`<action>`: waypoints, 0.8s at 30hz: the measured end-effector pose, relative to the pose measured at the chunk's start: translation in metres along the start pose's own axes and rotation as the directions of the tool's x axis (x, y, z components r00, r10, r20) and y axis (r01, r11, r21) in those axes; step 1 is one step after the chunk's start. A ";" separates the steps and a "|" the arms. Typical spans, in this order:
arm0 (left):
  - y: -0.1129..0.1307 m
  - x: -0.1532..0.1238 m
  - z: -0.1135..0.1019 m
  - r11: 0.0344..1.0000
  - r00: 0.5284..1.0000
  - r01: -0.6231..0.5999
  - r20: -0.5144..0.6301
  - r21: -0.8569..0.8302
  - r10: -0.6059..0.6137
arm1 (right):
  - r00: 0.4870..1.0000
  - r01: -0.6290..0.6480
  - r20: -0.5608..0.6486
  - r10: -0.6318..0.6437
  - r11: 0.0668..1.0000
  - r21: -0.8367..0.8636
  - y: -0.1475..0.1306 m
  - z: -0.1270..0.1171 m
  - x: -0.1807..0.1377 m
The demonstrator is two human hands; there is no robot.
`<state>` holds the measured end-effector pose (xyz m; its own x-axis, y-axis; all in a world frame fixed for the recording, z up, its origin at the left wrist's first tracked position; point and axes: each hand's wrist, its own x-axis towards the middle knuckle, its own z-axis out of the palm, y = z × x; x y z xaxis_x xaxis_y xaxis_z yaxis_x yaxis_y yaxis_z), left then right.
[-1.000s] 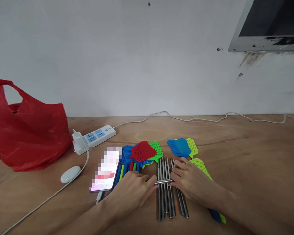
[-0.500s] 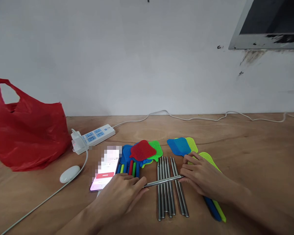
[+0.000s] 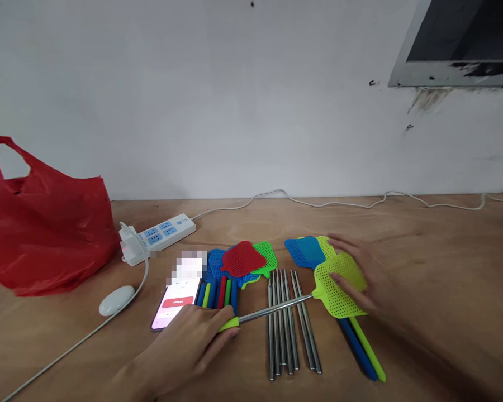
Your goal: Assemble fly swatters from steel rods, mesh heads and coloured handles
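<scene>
Yellow-green and steel, the swatter [image 3: 332,297] is gripped by its handle end in the closed left hand [image 3: 188,338], its shaft slanted over the row of tubes [image 3: 282,332]. Its head is straddled by the right hand [image 3: 373,279], spread wide, thumb in front and fingers behind (touch cannot be told through blur). Open wood is seen on the tabletop [image 3: 448,245] beyond that hand, and between tubes and two handles [image 3: 357,349].
</scene>
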<state>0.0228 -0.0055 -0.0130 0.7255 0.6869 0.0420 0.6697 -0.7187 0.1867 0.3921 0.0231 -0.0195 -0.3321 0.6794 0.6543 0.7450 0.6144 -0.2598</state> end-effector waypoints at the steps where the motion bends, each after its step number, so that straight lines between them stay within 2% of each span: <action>1: -0.001 -0.001 0.000 1.000 1.000 0.013 0.008 -0.001 -0.013 | 0.990 -0.129 -0.048 0.133 0.988 0.080 0.005 0.002 -0.001; 2: -0.001 -0.002 0.000 1.000 1.000 0.025 0.014 -0.002 -0.025 | 0.959 -0.267 -0.045 0.280 0.944 0.195 0.008 0.004 -0.002; 3: -0.002 -0.003 0.000 0.999 0.999 0.039 0.017 -0.002 -0.039 | 0.907 -0.400 0.012 0.420 0.854 0.331 0.009 0.005 -0.003; 4: -0.002 -0.004 -0.001 0.999 0.998 0.053 0.016 -0.003 -0.053 | 0.841 -0.517 0.114 0.529 0.722 0.460 0.008 0.007 -0.004; 6: -0.002 -0.004 -0.001 0.998 0.998 0.066 0.017 -0.009 -0.066 | 0.719 -0.649 0.317 0.618 0.435 0.625 0.000 0.009 -0.004; 7: -0.002 -0.004 -0.001 0.998 0.998 0.066 0.023 -0.013 -0.066 | 0.681 -0.670 0.372 0.631 0.332 0.664 -0.006 0.010 -0.003; 8: -0.001 -0.003 -0.001 0.998 0.997 0.064 0.034 -0.015 -0.064 | 0.664 -0.666 0.373 0.648 0.286 0.689 -0.012 0.010 -0.001; 11: -0.001 -0.001 -0.001 0.998 0.995 0.066 0.070 -0.007 -0.065 | 0.629 -0.660 0.329 0.705 0.259 0.706 -0.029 0.008 0.005; 15: -0.001 0.001 0.001 0.998 0.996 0.056 0.065 0.027 -0.058 | 0.600 -0.698 0.332 0.728 0.273 0.661 -0.034 0.003 0.011; 22: 0.010 0.016 0.000 0.998 0.998 0.014 0.064 0.055 -0.018 | 0.666 -0.648 0.332 0.668 0.297 0.701 -0.043 0.017 0.001; 24: 0.013 0.021 -0.001 0.998 0.996 0.019 0.083 0.065 -0.024 | 0.662 -0.650 0.328 0.674 0.298 0.699 -0.045 0.025 -0.002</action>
<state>0.0465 -0.0009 -0.0087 0.7198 0.6928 -0.0443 0.6921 -0.7112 0.1233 0.3449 0.0040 -0.0264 0.0928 0.9954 0.0248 0.0340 0.0217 -0.9992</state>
